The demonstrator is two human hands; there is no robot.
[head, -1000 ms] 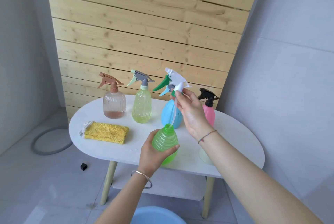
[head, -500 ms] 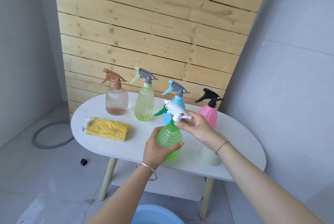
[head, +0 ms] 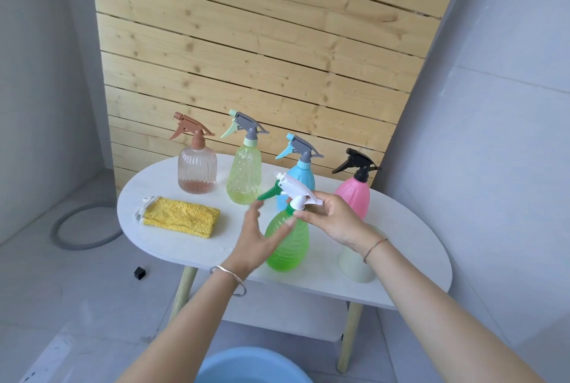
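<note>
Green spray bottle (head: 288, 243) stands upright on the white table (head: 410, 271), before four other bottles (head: 245, 172). My right hand (head: 334, 220) pinches its white trigger head (head: 297, 192); my left hand (head: 257, 239), fingers loose and blurred, seemingly touches its side.

Your right hand (head: 334, 219) pinches the white spray head (head: 295, 192) atop the green bottle (head: 290, 246) standing on the white table (head: 185, 246), your left hand (head: 260, 239) straight-fingered at its side, a yellow cloth (head: 182, 217) to the left and four spray bottles (head: 245, 175) lined up behind.
</note>
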